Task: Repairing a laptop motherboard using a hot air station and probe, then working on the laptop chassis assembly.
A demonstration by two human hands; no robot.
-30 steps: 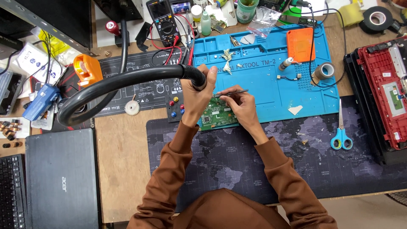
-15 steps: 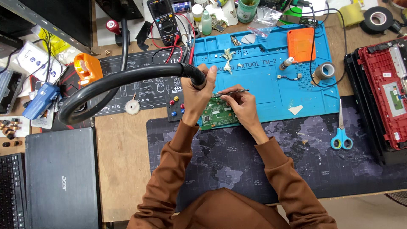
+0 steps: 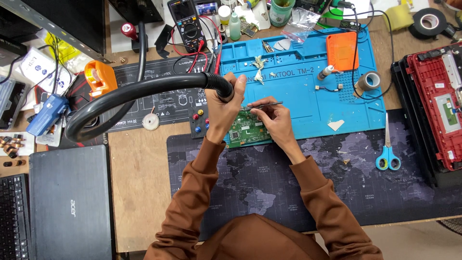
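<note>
A person in brown sleeves works over a green circuit board (image 3: 248, 130) lying at the near left corner of a blue work mat (image 3: 308, 91) on the counter (image 3: 139, 192). The left hand (image 3: 222, 111), its grip wrapped around the end of a black flexible hose (image 3: 139, 91), rests at the board's left edge. The right hand (image 3: 272, 118) pinches slim tweezers (image 3: 264, 104) above the board's far edge. Blue-handled scissors (image 3: 388, 151) lie well to the board's right, a closed black laptop (image 3: 70, 202) well to its left.
</note>
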